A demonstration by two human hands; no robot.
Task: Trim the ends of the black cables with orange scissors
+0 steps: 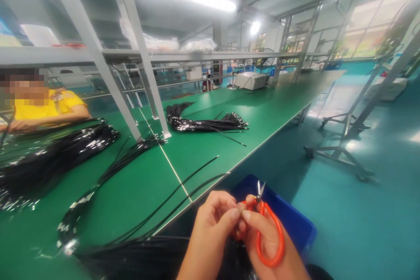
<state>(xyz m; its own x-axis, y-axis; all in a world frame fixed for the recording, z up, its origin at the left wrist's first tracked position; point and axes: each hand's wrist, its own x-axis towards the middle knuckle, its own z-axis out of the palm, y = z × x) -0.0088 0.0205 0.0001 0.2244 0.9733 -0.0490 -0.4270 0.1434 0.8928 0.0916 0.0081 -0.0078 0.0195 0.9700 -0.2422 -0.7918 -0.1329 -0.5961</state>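
Orange-handled scissors [269,245] hang on my right hand [262,227], their small blades pointing up and slightly apart. The right thumb and fingers are pinched together against the fingertips of my left hand [216,223]. Whatever lies between the fingertips is too small to make out. Beneath and left of my hands, a thick bundle of black cables [138,256] spreads along the near edge of the green table [131,197]. A few loose black cables [183,183] stretch over the table edge beside my left hand.
A blue bin [295,223] stands below the table edge, behind my hands. More black cable bundles [203,123] lie farther along the table and at the left, near a person in yellow [49,107]. Metal shelf posts [149,74] rise from the table. A wheeled metal frame [344,140] stands at right.
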